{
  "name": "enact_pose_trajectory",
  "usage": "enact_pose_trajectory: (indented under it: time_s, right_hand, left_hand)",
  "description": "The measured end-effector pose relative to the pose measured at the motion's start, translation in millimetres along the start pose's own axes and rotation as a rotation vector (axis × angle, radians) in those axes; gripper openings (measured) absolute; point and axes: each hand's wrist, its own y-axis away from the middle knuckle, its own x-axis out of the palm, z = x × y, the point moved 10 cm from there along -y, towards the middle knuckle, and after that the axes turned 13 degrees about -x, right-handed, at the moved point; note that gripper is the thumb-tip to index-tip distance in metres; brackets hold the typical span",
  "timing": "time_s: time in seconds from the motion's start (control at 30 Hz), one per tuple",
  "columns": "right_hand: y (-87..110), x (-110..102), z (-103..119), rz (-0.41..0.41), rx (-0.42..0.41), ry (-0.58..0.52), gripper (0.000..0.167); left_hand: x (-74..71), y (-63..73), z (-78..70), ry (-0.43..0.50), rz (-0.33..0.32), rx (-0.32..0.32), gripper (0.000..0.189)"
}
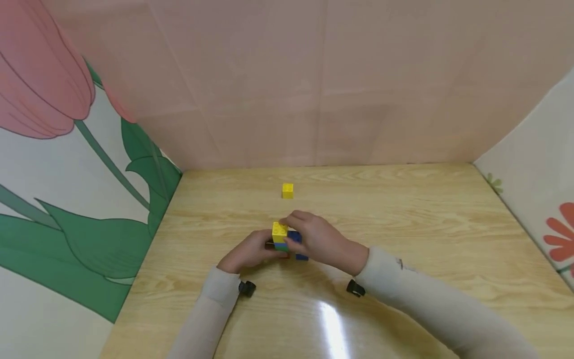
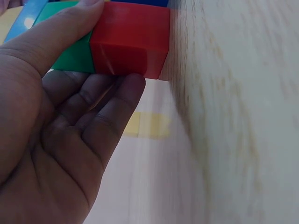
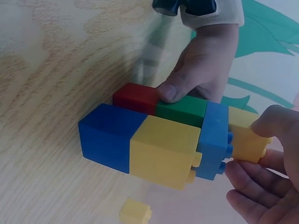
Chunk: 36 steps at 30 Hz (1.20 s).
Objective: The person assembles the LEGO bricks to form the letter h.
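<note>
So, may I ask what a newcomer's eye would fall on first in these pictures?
Probably the big pink tulip painted in the head view's upper left corner. Next would come the colourful block stack on the middle of the table, where the right grip pinches a yellow block at its upper end. After that, a lone yellow block stands out farther back.
</note>
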Motion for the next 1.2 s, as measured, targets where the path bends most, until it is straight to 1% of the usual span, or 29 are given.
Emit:
enact_pose_trajectory:
  time_s: [0.13, 0.23, 0.33, 0.43, 0.53, 0.63, 0.83, 1.03, 1.2]
  right_hand:
    - [-2.5, -1, -1, -0.008, 0.004, 0.010, 0.035]
    - [-2.0, 0, 0, 0.007, 0.006, 0.016, 0.036]
    - [-1.0, 1, 3, 0.010, -0.005, 0.032, 0.037]
    - [-1.6, 0, 5, -0.007, -0.021, 0.042, 0.037]
    - [-2.9, -1, 5, -0.013, -0.022, 0.036, 0.036]
    - [-2.9, -1, 3, -0.012, -0.015, 0.010, 0.037]
    - [-0.6, -1, -5, 0.007, 0.008, -0.015, 0.037]
    - [0.9, -2, -6, 0.022, 0.020, -0.050, 0.037]
    - [5.5, 0, -12, 0.014, 0.055, -0.124, 0.039]
  left_hand:
    - [-3.2, 0.6, 0.2, 0.006, -0.013, 0.003, 0.039]
    - [-1.5, 1.3, 2.9, 0.012, 0.003, -0.021, 0.040]
    - [0.3, 2.5, 3.1, 0.013, 0.018, -0.026, 0.041]
    - [-2.3, 3.8, 0.8, 0.012, 0.005, -0.013, 0.042]
    - [-5.3, 4.3, 0.7, 0.008, -0.006, -0.019, 0.041]
    - [-5.9, 3.9, 1.6, 0.005, -0.004, -0.028, 0.041]
    - [-2.1, 0.4, 1.9, -0.001, -0.001, -0.033, 0.040]
    - [-0.5, -0.1, 5.4, 0.004, -0.001, -0.056, 0.038]
    - [1.2, -0.4, 2.7, -0.002, 0.005, -0.031, 0.037]
